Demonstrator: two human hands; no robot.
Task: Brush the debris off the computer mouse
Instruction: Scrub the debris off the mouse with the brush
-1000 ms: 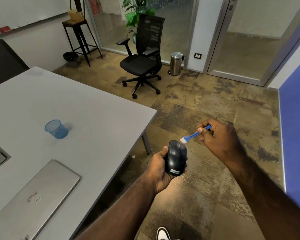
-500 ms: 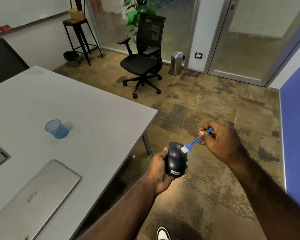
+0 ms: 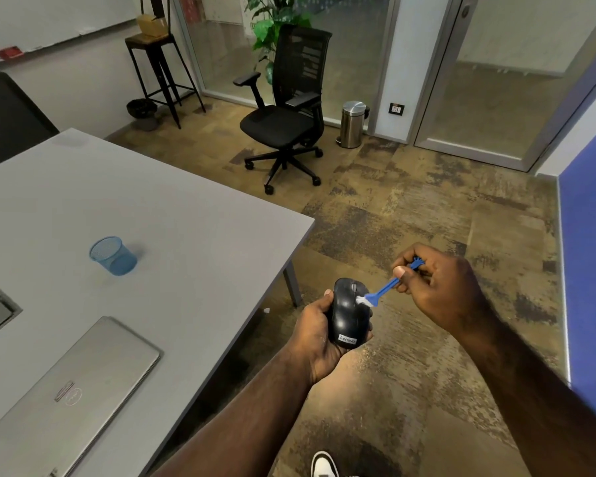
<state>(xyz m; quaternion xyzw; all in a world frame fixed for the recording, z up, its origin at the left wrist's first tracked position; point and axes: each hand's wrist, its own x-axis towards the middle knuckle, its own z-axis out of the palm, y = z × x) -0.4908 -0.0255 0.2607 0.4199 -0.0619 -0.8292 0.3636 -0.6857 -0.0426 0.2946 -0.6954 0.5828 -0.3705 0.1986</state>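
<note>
A black computer mouse (image 3: 347, 316) with a Lenovo label sits upright in my left hand (image 3: 315, 333), which grips it from the left and below, out over the floor past the table's corner. My right hand (image 3: 437, 290) pinches the handle of a small blue brush (image 3: 384, 291) with white bristles. The bristles touch the mouse's upper right side, beside the scroll wheel.
A grey table (image 3: 186, 242) stands to the left with a blue mesh cup (image 3: 112, 255) and a closed silver laptop (image 3: 66, 397) on it. A black office chair (image 3: 286, 111) and a steel bin (image 3: 352, 123) stand far back. My shoe (image 3: 324, 464) shows below.
My right hand has come down and left, bringing the brush from just off the mouse's top onto its upper right side. My left hand has kept the mouse nearly still.
</note>
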